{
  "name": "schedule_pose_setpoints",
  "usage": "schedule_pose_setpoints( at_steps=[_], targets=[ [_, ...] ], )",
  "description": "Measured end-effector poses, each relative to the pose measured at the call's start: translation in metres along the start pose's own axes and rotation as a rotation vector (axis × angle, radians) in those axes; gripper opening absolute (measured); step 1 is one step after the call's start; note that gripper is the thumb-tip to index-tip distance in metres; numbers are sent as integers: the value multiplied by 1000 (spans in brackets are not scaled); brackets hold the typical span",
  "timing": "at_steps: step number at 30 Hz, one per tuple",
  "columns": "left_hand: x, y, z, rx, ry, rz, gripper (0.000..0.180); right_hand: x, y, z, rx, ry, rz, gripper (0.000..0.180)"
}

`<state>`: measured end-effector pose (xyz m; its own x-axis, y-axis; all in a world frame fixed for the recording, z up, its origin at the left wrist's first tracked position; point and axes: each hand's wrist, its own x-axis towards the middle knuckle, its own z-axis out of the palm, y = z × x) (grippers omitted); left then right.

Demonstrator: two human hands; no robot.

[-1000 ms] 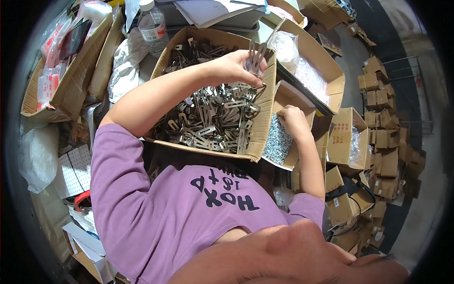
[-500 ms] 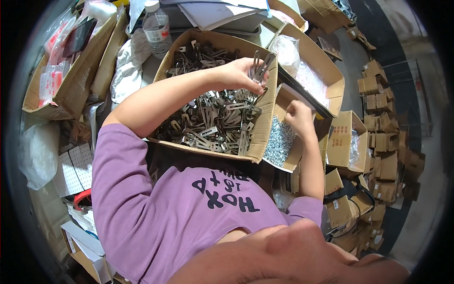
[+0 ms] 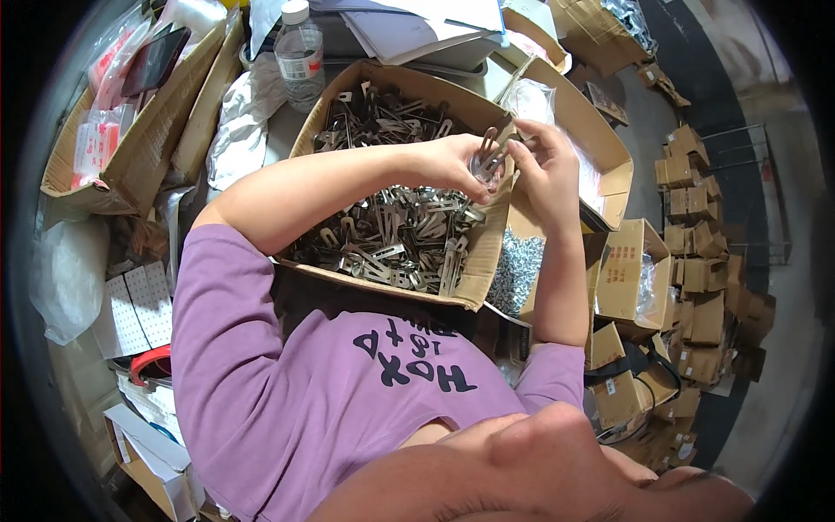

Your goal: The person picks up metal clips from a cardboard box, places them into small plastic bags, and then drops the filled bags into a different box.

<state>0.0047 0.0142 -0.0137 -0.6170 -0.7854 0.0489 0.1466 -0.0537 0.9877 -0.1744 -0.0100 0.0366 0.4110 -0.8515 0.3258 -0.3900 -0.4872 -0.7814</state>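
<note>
Several slotted flat metal brackets (image 3: 490,150) stand up out of my left hand (image 3: 454,167), which is closed around their lower ends above the right edge of a large cardboard box. That box (image 3: 383,290) holds a heap of similar loose metal brackets (image 3: 383,222). My right hand (image 3: 554,178) is raised just right of the held brackets, thumb and fingers curled toward them; anything between its fingertips is too small to make out. Below it, silvery screws (image 3: 516,270) fill a smaller box, partly hidden by my right forearm.
A clear plastic bottle (image 3: 300,65) stands behind the bracket box, beside papers (image 3: 417,30). Open cartons lie on both sides: one with plastic bags and a phone (image 3: 156,61) at left, another (image 3: 616,165) at right. Stacked cartons (image 3: 696,209) line the far right floor.
My right hand has risen from the screw box to beside the held brackets. My left hand has come down slightly, still gripping them.
</note>
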Motion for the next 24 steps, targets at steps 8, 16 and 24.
schedule_pose_setpoints(
  at_steps=[8,16,24],
  targets=[
    [-1,-5,-4,-197,-29,-46,35,14,5,4,199,-101,-69,13],
    [7,0,-13,-1,98,21,37,107,98,-25,-672,-70,47,20],
    [7,0,-18,97,135,48,40,118,85,6,-1059,-516,-26,23]
  ],
)
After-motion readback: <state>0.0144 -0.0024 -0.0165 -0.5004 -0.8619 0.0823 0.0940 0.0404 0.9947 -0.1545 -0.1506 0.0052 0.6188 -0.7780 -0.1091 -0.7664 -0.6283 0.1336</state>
